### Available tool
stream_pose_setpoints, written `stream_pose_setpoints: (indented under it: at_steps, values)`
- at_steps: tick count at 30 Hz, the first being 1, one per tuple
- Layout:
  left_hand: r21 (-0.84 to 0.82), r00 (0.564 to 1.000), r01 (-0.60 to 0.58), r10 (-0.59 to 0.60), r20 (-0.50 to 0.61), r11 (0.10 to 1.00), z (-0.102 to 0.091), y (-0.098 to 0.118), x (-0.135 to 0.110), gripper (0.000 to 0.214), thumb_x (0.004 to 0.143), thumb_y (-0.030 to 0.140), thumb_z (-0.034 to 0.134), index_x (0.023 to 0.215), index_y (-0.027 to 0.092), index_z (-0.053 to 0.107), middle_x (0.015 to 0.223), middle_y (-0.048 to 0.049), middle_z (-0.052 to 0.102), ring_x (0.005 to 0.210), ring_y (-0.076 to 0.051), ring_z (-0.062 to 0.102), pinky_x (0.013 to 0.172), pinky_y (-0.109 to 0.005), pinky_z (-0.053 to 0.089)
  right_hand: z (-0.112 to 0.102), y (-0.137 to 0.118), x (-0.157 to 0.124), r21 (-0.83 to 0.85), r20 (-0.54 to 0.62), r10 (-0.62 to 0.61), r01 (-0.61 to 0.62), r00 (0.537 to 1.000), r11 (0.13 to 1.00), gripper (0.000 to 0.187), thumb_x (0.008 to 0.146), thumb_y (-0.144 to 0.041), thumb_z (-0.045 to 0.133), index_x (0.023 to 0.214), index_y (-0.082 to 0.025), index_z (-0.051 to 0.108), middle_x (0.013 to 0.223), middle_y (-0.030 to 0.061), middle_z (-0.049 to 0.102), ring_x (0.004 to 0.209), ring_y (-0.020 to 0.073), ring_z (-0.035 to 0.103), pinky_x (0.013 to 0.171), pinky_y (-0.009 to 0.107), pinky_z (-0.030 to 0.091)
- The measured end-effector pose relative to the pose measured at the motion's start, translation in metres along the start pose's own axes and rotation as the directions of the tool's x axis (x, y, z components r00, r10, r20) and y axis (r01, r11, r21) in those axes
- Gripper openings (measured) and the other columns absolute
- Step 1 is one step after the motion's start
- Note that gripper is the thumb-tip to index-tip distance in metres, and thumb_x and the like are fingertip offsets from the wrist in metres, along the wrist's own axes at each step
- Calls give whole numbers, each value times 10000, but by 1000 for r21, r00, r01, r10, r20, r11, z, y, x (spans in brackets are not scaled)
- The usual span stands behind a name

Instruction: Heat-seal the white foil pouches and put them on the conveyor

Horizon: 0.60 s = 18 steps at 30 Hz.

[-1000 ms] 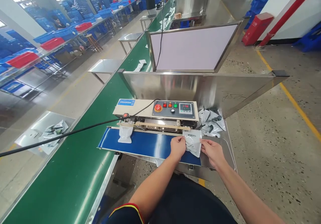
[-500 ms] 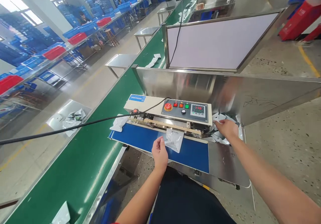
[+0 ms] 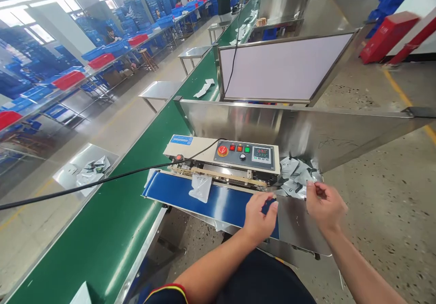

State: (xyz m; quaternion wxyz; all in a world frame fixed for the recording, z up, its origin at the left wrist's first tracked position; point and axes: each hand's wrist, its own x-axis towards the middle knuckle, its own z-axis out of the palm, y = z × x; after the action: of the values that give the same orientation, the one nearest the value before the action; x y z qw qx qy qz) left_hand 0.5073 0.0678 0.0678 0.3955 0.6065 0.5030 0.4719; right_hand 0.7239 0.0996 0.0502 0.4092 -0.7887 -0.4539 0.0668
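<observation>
A translucent foil pouch (image 3: 200, 187) lies on the blue belt (image 3: 218, 204) of a band sealer (image 3: 221, 154), its top edge under the sealing bar. My left hand (image 3: 260, 218) hovers over the belt's right end with curled fingers, holding nothing visible and apart from the pouch. My right hand (image 3: 325, 206) is pinched closed just right of a heap of foil pouches (image 3: 294, 177), and nothing shows between its fingers. The heap lies on a steel plate (image 3: 299, 227).
A black cable (image 3: 102, 181) crosses the sealer and the green conveyor (image 3: 102, 236). A steel panel (image 3: 289, 131) stands behind the sealer. A steel table (image 3: 85, 172) with pouches stands left of the conveyor. A person (image 3: 224, 0) stands far back.
The pouch has travelled left along the belt, and my left hand has let go of it and moved right. My right hand has lifted off the heap.
</observation>
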Motion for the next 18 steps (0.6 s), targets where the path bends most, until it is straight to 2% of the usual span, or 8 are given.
stream_pose_setpoints:
  at_steps: [3, 4, 6, 9, 11, 15, 17, 18]
  values:
    - [21, 997, -28, 27, 67, 999, 27, 2, 11, 483, 1036, 383, 674, 1483, 201, 697, 1474, -178, 727, 1397, -343, 661, 1213, -536, 530, -35, -20, -27, 34, 103, -29, 25, 994, 999, 548, 985, -746, 557, 870, -238, 727, 880, 156, 759, 809, 275, 690, 816, 375, 579]
    - [13, 995, -19, 18, 102, 1000, 32, 1, 12, 463, 1035, 374, 668, 1466, 209, 710, 1463, -165, 738, 1385, -337, 671, 1210, -525, 529, -43, -23, -37, 65, 148, -39, 30, 988, 997, 550, 979, -758, 568, 833, -248, 716, 850, 141, 749, 789, 265, 685, 806, 361, 583]
    - [-20, 982, 37, -33, 183, 999, 38, -2, 12, 327, 1042, 365, 648, 1296, 224, 798, 1274, -126, 816, 1205, -307, 746, 1097, -452, 582, -53, -25, -53, 153, 206, -35, 4, 978, 988, 560, 963, -781, 598, 815, -254, 719, 850, 127, 750, 788, 255, 690, 812, 346, 598]
    - [-83, 952, 197, -171, 254, 977, 36, -9, 2, 311, 1059, 406, 619, 1059, 196, 848, 965, -81, 822, 884, -244, 727, 845, -337, 574, -54, -15, -71, 288, 235, 107, -174, 966, 942, 612, 918, -821, 654, 1023, -233, 787, 1052, 147, 802, 902, 275, 742, 831, 348, 629]
    - [-141, 926, 284, -233, 297, 948, 32, -13, -6, 405, 1078, 472, 587, 1045, 163, 847, 911, -73, 795, 800, -214, 663, 760, -304, 517, -49, -6, -78, 323, 318, 220, -324, 922, 889, 701, 857, -851, 702, 1114, -206, 804, 1098, 156, 815, 911, 284, 762, 794, 346, 640]
    - [-178, 901, 334, -258, 348, 926, 25, -21, -16, 617, 1091, 630, 514, 844, 138, 792, 790, -55, 698, 731, -180, 547, 700, -289, 426, -40, 5, -82, 260, 498, 258, -426, 828, 867, 675, 788, -845, 734, 903, -186, 826, 724, 96, 749, 648, 236, 683, 622, 318, 580]
    - [-167, 901, 380, -323, 291, 910, 26, -29, -15, 702, 1048, 732, 527, 699, 150, 707, 718, -41, 630, 702, -170, 504, 680, -292, 397, -36, 6, -80, 213, 476, 314, -454, 821, 865, 594, 792, -779, 743, 848, -191, 813, 642, 70, 703, 594, 217, 644, 574, 303, 542]
    - [-174, 883, 440, -389, 264, 881, 28, -33, -12, 734, 1006, 789, 550, 651, 158, 667, 686, -33, 600, 681, -163, 483, 666, -294, 385, -34, 6, -78, 192, 450, 366, -488, 815, 851, 550, 783, -737, 757, 830, -191, 804, 631, 65, 696, 581, 210, 631, 552, 297, 525]
